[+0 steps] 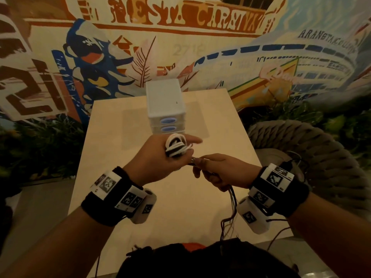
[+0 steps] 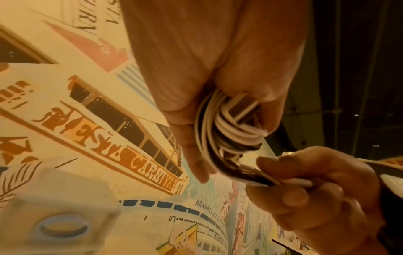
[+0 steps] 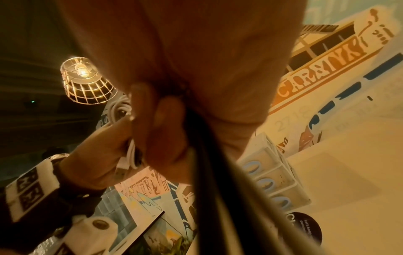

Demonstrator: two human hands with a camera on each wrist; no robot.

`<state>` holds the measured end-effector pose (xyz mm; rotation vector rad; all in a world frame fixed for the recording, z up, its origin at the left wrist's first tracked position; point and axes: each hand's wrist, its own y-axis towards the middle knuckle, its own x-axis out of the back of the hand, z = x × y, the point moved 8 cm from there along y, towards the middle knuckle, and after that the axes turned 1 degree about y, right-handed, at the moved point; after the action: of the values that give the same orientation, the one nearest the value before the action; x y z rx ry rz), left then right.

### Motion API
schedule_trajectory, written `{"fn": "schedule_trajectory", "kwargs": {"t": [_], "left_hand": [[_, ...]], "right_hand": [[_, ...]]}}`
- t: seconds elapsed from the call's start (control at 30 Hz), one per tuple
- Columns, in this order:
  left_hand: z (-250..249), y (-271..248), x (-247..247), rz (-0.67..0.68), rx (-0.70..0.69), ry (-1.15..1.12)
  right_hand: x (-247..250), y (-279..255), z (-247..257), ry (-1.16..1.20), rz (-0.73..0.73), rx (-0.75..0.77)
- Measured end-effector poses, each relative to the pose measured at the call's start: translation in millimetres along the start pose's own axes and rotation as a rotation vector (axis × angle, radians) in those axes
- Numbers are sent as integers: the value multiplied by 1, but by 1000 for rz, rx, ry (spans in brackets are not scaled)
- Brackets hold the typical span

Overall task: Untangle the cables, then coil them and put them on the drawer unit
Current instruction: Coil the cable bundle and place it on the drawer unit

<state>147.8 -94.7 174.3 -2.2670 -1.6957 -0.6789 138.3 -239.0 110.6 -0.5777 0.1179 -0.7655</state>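
Observation:
A coil of white and black cables (image 1: 176, 146) (image 2: 226, 131) is wound around the fingers of my left hand (image 1: 160, 157) (image 2: 196, 112), which is raised above the table; the thumb presses on a white plug (image 2: 243, 107) in the coil. My right hand (image 1: 214, 171) (image 2: 305, 189) sits just right of it and grips the loose cable strands (image 1: 230, 199) (image 3: 209, 155) leading out of the coil. Those strands hang down from the right hand toward my lap. The white drawer unit (image 1: 165, 101) (image 3: 274, 177) with blue oval handles stands at the table's far middle, just beyond the hands.
The pale wooden table (image 1: 124, 177) holds only the drawer unit in the head view. A woven rope chair (image 1: 301, 149) stands at the right of the table. A painted mural wall (image 1: 180, 37) rises behind. A wire lamp (image 3: 85, 82) hangs overhead.

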Motion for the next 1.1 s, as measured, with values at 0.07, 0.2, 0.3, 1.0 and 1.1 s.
{"fn": "schedule_trajectory", "kwargs": {"t": [0.07, 0.2, 0.3, 1.0, 1.1], "left_hand": [[0, 0, -4, 64, -53, 180], [-1, 1, -8, 169, -77, 462], [-3, -2, -21, 292, -120, 590], [-1, -1, -64, 505, -27, 1142], [0, -2, -67, 515, -6, 1150]], "right_hand": [[-1, 1, 2, 6, -2, -9], [-1, 1, 5, -2, 13, -11], [-1, 2, 2, 48, 32, -9], [-10, 12, 20, -416, 219, -191], [-19, 19, 17, -510, 186, -244]]}}
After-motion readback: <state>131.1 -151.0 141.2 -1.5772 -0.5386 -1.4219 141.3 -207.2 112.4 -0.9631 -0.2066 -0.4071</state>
